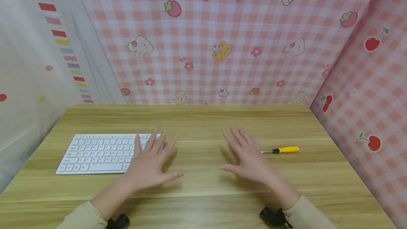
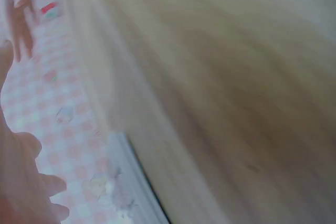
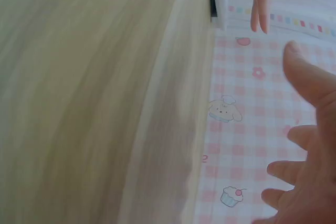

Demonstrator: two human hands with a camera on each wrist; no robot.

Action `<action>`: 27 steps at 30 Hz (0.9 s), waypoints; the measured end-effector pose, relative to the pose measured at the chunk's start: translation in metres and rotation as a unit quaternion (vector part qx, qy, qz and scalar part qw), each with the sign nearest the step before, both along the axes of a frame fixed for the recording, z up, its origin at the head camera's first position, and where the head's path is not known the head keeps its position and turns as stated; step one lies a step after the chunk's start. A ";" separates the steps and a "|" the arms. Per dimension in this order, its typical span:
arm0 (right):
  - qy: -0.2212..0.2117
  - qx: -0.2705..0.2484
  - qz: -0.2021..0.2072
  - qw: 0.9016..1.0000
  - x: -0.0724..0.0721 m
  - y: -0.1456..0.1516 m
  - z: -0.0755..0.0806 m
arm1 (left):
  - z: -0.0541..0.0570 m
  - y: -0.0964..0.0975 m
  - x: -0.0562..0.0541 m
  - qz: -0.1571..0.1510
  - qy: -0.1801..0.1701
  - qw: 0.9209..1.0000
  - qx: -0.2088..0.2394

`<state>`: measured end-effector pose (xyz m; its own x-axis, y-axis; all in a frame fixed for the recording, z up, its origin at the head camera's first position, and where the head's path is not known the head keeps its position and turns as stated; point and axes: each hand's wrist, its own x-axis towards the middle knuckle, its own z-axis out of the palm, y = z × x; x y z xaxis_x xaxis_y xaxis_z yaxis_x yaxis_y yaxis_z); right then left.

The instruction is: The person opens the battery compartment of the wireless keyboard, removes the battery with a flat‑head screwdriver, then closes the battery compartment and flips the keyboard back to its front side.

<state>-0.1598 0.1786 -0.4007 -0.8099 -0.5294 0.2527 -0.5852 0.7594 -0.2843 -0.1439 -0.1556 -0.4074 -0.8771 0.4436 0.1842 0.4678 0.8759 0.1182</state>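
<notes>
Fingers spread, my left hand (image 1: pixel 147 163) hovers over the right end of a white keyboard (image 1: pixel 98 153) and hides part of its keys. My right hand (image 1: pixel 249 160) is also spread and holds nothing. Just to its right lies a screwdriver (image 1: pixel 287 149) with a yellow and black handle, the end of its metal shaft hidden by the hand. In the left wrist view, the keyboard's edge (image 2: pixel 134 182) shows below the fingers. The right wrist view shows the right hand (image 3: pixel 310 145) raised off the tabletop, thumb apart from the other fingers.
Both things lie on a wooden table (image 1: pixel 197 183). Behind it hangs a pink checked cloth (image 1: pixel 203 27) with cartoon prints, and a similar cloth (image 1: pixel 359 80) hangs at the right. A pale curtain (image 1: pixel 31 63) is on the left. Black straps (image 1: pixel 275 216) sit at the wrists.
</notes>
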 end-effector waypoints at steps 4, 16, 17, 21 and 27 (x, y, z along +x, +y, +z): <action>-0.037 -0.078 0.006 0.996 -0.001 -0.010 0.001 | 0.007 -0.004 -0.006 0.020 0.020 0.998 0.055; -0.129 -0.186 0.040 0.973 -0.004 -0.059 -0.001 | 0.024 -0.070 -0.004 0.093 0.021 0.975 0.199; -0.136 -0.189 0.045 0.972 -0.003 -0.064 -0.002 | 0.023 -0.079 -0.003 0.101 0.020 0.974 0.204; -0.158 -0.191 0.060 0.967 -0.002 -0.081 -0.004 | 0.022 -0.114 -0.001 0.142 -0.009 0.966 0.216; -0.180 -0.184 0.073 0.964 -0.002 -0.103 -0.006 | 0.018 -0.163 0.005 0.192 -0.062 0.946 0.252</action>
<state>-0.1619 0.0753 -0.4071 -0.8038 -0.5727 0.1610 -0.4910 0.4858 -0.7231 -0.1393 -0.3190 -0.3897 -0.9847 -0.0294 0.1719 0.0809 0.7961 0.5997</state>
